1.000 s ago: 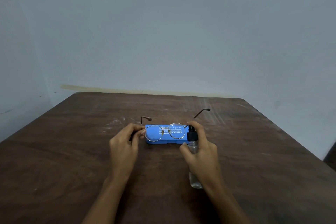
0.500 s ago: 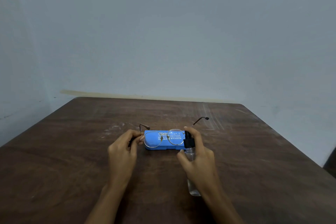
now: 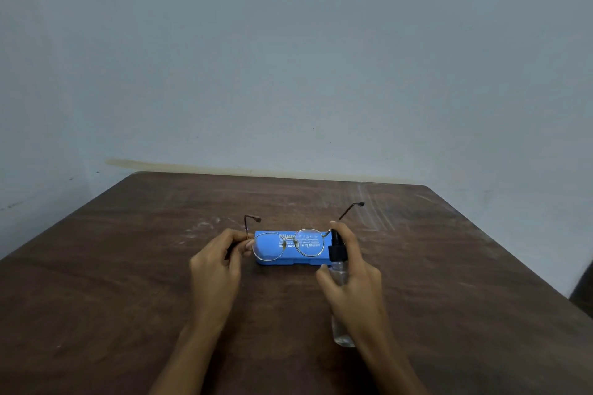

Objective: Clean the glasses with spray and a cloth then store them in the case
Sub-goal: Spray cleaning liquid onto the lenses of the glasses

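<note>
Thin gold-rimmed glasses (image 3: 288,244) with their arms unfolded are held up above the table, lenses facing me. My left hand (image 3: 216,269) pinches the frame at its left hinge. My right hand (image 3: 353,279) grips a clear spray bottle (image 3: 339,298) with a black nozzle, forefinger on top of the nozzle, which sits beside the right lens. Behind the glasses a shut blue case (image 3: 290,258) with white print lies flat on the table. No cloth is in view.
A dark brown wooden table (image 3: 128,282) fills the lower half, its far edge close to a pale blue wall. A dark object (image 3: 582,292) shows past the table's right edge.
The view has shifted a little. Both hands, the glasses and the bottle keep the same pose relative to the case.
</note>
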